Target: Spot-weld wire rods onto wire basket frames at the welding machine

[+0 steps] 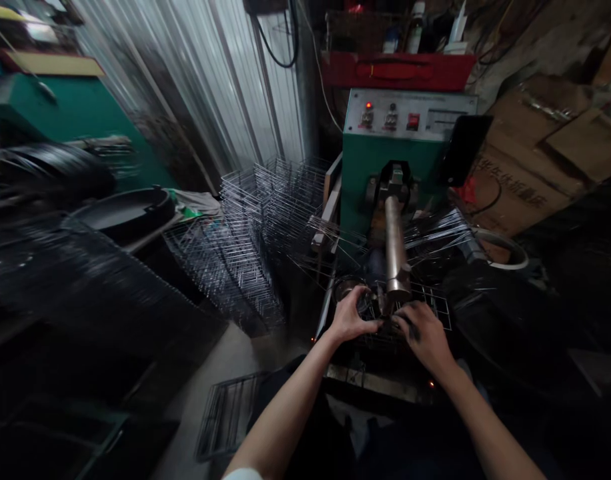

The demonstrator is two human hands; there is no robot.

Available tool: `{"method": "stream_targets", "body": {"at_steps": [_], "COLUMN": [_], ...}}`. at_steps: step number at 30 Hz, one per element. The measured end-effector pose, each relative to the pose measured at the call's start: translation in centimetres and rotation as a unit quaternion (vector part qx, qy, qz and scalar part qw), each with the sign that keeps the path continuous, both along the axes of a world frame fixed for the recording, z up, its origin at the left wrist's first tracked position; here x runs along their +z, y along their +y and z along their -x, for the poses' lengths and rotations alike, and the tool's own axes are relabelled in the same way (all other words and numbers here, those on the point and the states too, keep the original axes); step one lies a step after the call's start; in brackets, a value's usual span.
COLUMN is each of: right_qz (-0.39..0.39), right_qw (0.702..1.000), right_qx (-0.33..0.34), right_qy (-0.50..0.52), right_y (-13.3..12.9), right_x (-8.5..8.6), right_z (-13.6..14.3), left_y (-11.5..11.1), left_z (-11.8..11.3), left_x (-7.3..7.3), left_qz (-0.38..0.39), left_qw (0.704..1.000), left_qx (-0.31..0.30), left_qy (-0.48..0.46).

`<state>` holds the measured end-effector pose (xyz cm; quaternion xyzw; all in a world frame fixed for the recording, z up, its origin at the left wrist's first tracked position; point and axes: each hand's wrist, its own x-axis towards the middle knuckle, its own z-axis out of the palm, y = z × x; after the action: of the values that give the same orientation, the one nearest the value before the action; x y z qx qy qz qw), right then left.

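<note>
A wire frame (438,305) lies under the steel cylinder arm (396,250) of a green machine (358,167), mostly in shadow. On its left side, my left hand (349,319) curves round the wires, thumb pointing inward below the cylinder's end. My right hand (425,333) is closed just below and right of that end, its fingers curled and pressed together. Whatever sits between the right fingertips is hidden in the dark. Both hands nearly meet beneath the cylinder.
Stacked wire baskets (250,233) stand to the left. Loose wires (440,230) lie right of the cylinder, near a round white-rimmed container (515,257). A cardboard box (530,160) is behind. One red lamp glows on the control panel (410,113). Another wire frame (228,413) sits low left.
</note>
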<state>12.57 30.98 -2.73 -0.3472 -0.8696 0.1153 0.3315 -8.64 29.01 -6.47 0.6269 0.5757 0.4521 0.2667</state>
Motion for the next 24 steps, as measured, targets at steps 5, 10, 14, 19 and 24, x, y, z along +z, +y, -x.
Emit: {"method": "stream_targets", "body": {"at_steps": [5, 10, 14, 19, 24], "right_qz": [0.082, 0.228, 0.334, 0.389, 0.447], "right_qw": [0.995, 0.967, 0.912, 0.875, 0.843], "right_qx": [0.04, -0.008, -0.067, -0.072, -0.06], "right_qy": [0.036, 0.112, 0.229, 0.279, 0.294], "right_y": [-0.4, -2.6, -5.1, -7.4, -8.4], "right_x": [0.2, 0.3, 0.6, 1.1, 1.2], "right_z": [-2.0, -5.4, -6.3, -6.4, -5.5], "left_y": [-1.7, -3.6, -2.9, -2.8, -4.8], "left_z": [2.3, 2.3, -0.6, -1.4, 0.8], "left_x": [-3.3, -12.5, -16.7, -16.9, -14.8], "left_qz": [-0.013, 0.205, 0.214, 0.197, 0.145], "left_qw": [0.995, 0.92, 0.812, 0.785, 0.832], "left_qx": [-0.054, -0.05, -0.146, -0.146, -0.082], "left_qy": [-0.084, -0.33, -0.523, -0.569, -0.529]}}
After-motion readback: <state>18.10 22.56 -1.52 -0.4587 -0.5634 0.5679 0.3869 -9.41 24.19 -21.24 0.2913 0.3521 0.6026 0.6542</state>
